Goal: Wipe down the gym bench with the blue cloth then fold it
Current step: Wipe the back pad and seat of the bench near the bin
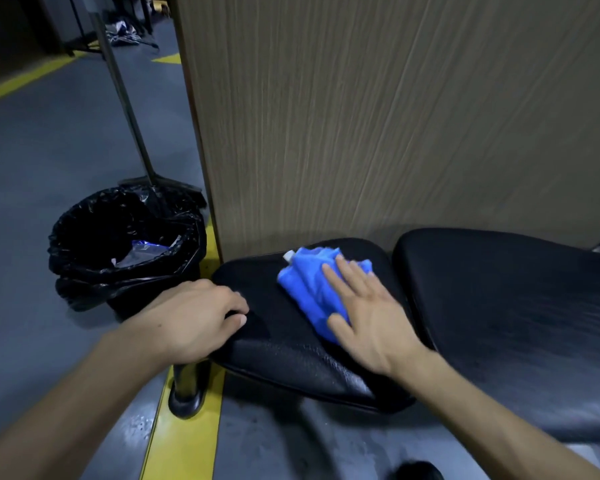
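The right hand (pixel 364 306) is laid flat with the fingers spread wide, and the blue cloth (pixel 312 289) is pressed down under it. Nothing is pinched; the cloth is only held by the push of the palm and fingers. The left hand (pixel 194 320) is curled over the edge of the seat pad (pixel 284 341) at about 9 o'clock from the cloth, with the thumb lying on top. It looks to be used for steadying.

The cloth is bunched up in soft folds on the far half of this black surface, toward 12 o'clock. A small white tag (pixel 288 255) sticks out at its far corner. The cloth is judged to be light and floppy, so it can be slid easily but will crumple if it is pushed from one side only. For folding, it is best taken by two corners and shaken flat first.

The pad looks smooth and a bit shiny, so the cloth should glide on it. A second, longer pad (pixel 516 306) lies at 3 o'clock and is not touched by the cloth now.

At 10 o'clock a bin with a black bag (pixel 125 247) stands on the floor, and a wooden panel (pixel 395 116) rises behind the bench.
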Demonstrator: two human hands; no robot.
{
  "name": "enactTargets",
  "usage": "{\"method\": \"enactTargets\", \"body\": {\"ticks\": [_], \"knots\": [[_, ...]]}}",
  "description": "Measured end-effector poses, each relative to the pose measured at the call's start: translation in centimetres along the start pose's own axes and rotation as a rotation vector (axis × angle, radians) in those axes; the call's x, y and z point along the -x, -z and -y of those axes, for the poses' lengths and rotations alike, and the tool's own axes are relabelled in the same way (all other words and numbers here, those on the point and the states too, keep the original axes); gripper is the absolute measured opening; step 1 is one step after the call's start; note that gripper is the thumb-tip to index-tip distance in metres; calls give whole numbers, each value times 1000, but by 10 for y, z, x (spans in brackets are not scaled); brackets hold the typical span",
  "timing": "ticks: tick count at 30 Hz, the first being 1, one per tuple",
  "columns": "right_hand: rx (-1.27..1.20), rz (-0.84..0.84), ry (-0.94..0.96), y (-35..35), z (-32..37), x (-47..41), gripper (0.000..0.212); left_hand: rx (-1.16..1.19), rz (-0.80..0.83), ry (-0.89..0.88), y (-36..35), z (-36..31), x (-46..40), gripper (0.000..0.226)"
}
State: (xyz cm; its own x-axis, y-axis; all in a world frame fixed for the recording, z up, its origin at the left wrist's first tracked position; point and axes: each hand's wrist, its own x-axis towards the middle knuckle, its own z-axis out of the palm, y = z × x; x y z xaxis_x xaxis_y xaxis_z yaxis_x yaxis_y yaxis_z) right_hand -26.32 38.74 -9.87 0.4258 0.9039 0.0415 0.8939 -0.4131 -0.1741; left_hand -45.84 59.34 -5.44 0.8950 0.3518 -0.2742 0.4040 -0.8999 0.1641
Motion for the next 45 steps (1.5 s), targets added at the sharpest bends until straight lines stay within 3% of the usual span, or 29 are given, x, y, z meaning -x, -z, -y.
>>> {"method": "enactTargets", "body": {"ticks": [2, 4, 9, 12, 14, 16, 20, 25, 29, 34, 35, 38, 40, 45], "knots": [[-55, 61, 63, 6, 3, 22, 81, -10, -7, 2, 1, 0, 0, 40], [-168, 93, 10, 15, -4, 23, 79, -21, -17, 8, 1, -2, 0, 41], [-472, -76, -171, 33, -2, 4, 59, -64, -37, 21, 6, -10, -2, 30], [-491, -68, 69, 30, 24, 15, 63, -70, -29, 18, 7, -14, -2, 26], [-242, 93, 364, 19, 36, 28, 65, -70, -21, 23, 8, -15, -3, 26], [-71, 209, 470, 15, 35, 33, 63, -81, -5, 22, 9, -15, -2, 25], [-180, 137, 312, 30, 23, 13, 53, -50, -7, 21, 8, -12, 0, 28], [-249, -13, 75, 23, 15, -4, 58, -29, 17, 15, 6, -7, 2, 30], [-380, -75, 60, 32, 18, -16, 16, -25, 28, 19, 5, -4, 2, 30], [-358, -301, 40, 54, 36, -46, 10, -23, 25, 10, 7, -6, 1, 30], [-302, -259, -20, 52, 38, -50, 16, -23, 26, 7, 7, -6, 1, 30], [-125, 131, -256, 42, 38, -50, 70, -20, 35, 6, 8, -6, 1, 30], [-149, 230, -342, 44, 28, -46, 88, -22, 45, 5, 9, -6, 1, 30], [-271, 198, -419, 30, 24, -23, 70, -15, 41, 17, 10, -10, -1, 28]]}}
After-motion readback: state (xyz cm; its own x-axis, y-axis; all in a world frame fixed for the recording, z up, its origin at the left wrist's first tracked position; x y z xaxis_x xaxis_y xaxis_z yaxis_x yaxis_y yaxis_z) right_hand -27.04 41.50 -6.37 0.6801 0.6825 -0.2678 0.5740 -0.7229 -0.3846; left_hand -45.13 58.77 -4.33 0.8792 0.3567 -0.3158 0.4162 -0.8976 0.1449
